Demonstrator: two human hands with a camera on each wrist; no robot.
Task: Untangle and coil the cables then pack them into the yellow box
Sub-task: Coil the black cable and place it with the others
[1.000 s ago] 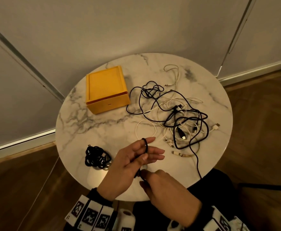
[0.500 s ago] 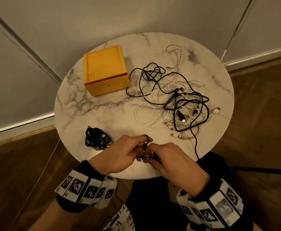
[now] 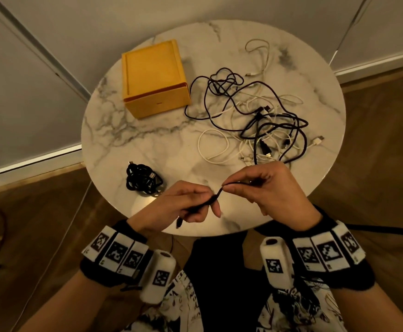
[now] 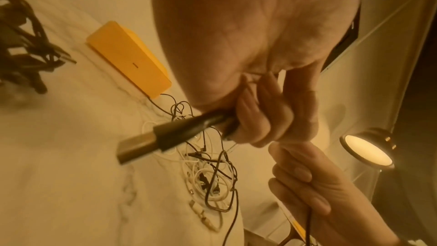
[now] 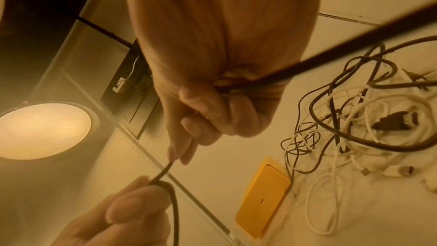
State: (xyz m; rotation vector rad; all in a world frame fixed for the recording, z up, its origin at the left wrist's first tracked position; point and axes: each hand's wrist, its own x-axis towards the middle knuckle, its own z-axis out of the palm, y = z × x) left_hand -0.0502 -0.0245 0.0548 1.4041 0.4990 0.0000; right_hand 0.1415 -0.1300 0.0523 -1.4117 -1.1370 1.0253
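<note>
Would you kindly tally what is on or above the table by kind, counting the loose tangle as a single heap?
Yellow box: 1
Coiled black cable: 1
Tangled heap of cables, black and white, strands too knotted to count: 1
Held black cable, leading back into the heap: 1
Total: 4

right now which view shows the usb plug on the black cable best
Left wrist: the USB plug fills the foreground, sticking out below the left hand. The head view shows only a small dark tip; the right wrist view hides it.
</note>
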